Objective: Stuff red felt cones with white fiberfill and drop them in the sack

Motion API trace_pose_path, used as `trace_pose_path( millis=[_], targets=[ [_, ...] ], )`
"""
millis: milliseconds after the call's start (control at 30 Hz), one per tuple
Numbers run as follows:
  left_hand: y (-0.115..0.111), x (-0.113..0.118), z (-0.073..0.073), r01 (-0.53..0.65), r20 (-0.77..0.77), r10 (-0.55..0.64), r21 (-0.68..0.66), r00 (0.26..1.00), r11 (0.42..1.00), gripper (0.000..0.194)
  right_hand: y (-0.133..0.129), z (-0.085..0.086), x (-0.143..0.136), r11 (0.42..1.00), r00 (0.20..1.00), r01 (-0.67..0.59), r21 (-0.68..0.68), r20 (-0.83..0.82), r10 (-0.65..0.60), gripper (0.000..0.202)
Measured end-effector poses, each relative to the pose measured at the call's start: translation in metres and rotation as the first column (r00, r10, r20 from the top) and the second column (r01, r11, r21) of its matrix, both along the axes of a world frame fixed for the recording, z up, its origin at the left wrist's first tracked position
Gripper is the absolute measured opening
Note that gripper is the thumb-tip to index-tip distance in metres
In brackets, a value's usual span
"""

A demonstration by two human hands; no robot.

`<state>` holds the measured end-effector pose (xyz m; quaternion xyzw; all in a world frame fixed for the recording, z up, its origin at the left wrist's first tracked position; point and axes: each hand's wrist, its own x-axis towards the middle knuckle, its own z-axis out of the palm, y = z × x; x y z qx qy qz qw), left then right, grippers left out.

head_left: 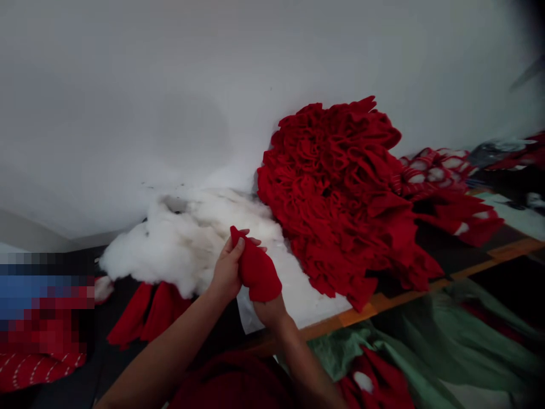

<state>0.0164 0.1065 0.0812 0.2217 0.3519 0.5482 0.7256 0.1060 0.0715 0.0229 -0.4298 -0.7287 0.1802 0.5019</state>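
Observation:
A small red cloth pouch (258,270), narrow at the tip and wide at its opening, is held up above the table. My left hand (230,267) is closed around its narrow end, with the thumb in front and fingertips showing behind. From below, my right hand (269,309) reaches inside the pouch through its opening; its fingers are covered by the cloth. Behind my left hand lies a heap of fluffy white stuffing (179,244). To the right rises a large pile of similar red cloth pieces (332,187).
A white sheet (315,301) lies under the pile near the wooden table edge (332,324). Other red pieces (149,312) rest at the left. Red-and-white striped items (438,167) lie farther right. Green cloth (409,335) hangs below the edge. A pale wall (170,102) stands behind.

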Motion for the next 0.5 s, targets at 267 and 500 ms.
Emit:
trace_pose_path(
  millis=[267, 500],
  targets=[
    [0.002, -0.008, 0.006, 0.120, -0.056, -0.118, 0.029, 0.991, 0.992, 0.039, -0.003, -0.006, 0.001, 0.970, 0.974, -0.225, -0.097, 0.004, 0.226, 0.057],
    [-0.005, -0.003, 0.005, 0.228, -0.123, -0.214, 0.115, 0.969, 0.967, 0.053, 0.000, 0.008, -0.006, 0.960, 0.989, -0.132, -0.246, -0.097, 0.111, 0.062]
  ],
)
